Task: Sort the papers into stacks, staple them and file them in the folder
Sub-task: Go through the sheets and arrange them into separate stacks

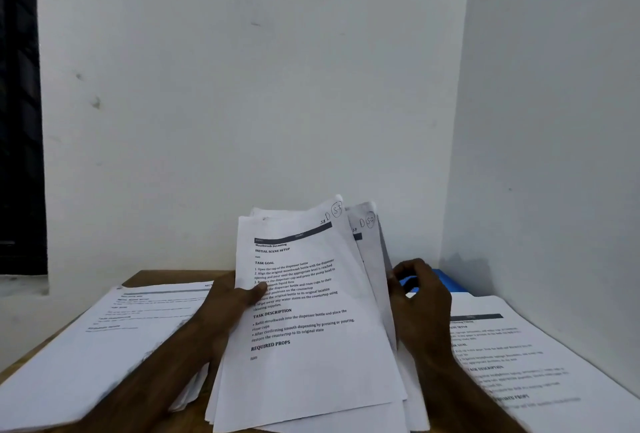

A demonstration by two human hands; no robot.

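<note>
Centre frame: left hand (pixel 228 304) holds paper bundle (pixel 311 346) tilted up off wooden table (pixel 145 276), thumb clamped across printed top sheet. Right hand (pixel 420 301) at bundle's right edge, fingers curled; cannot tell whether they pinch rear sheets. Blue folder (pixel 446 281) just behind right hand, centre right. Left stack (pixel 104 339) flat at lower left, right stack (pixel 519 363) flat at lower right.

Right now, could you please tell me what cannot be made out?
Head view:
blue folder: mostly hidden by the right hand and right paper stack.
held papers: rear sheets covered by the front sheet.
left hand: fingers hidden behind the held papers.
left paper stack: print blurred.
right hand: grip unclear.
</note>
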